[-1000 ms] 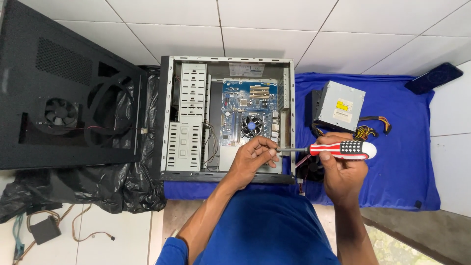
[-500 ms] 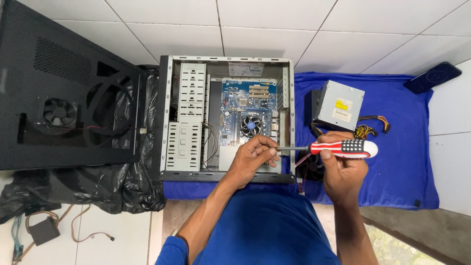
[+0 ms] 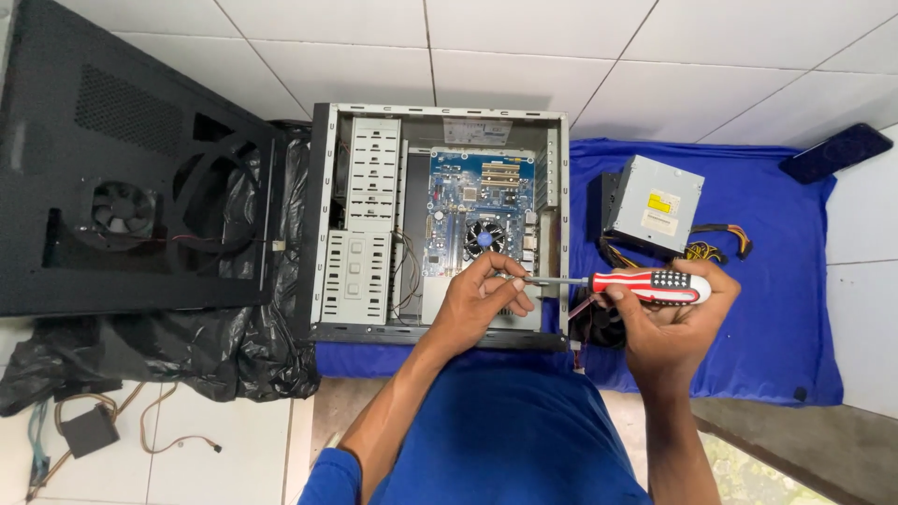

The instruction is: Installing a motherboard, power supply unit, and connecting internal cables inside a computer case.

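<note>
Right hand (image 3: 669, 323) is wrapped around the red-and-white plastic handle of a screwdriver (image 3: 645, 286), its metal shaft lying level toward the open grey metal computer case (image 3: 440, 220). Left hand (image 3: 482, 299) pinches the shaft's tip at the case's near right corner, over the blue circuit board (image 3: 477, 201).

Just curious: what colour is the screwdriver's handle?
Red and white with black dots, seen on the screwdriver in the head view.

Colours — open computer case and tools

Screwdriver (image 3: 650, 286) red-white handle with black dots; motherboard (image 3: 479, 210) blue; cloth (image 3: 776, 281) blue; side panel (image 3: 122, 178) black; power supply (image 3: 655, 204) grey — floor (image 3: 561, 56) white tiles.
</note>
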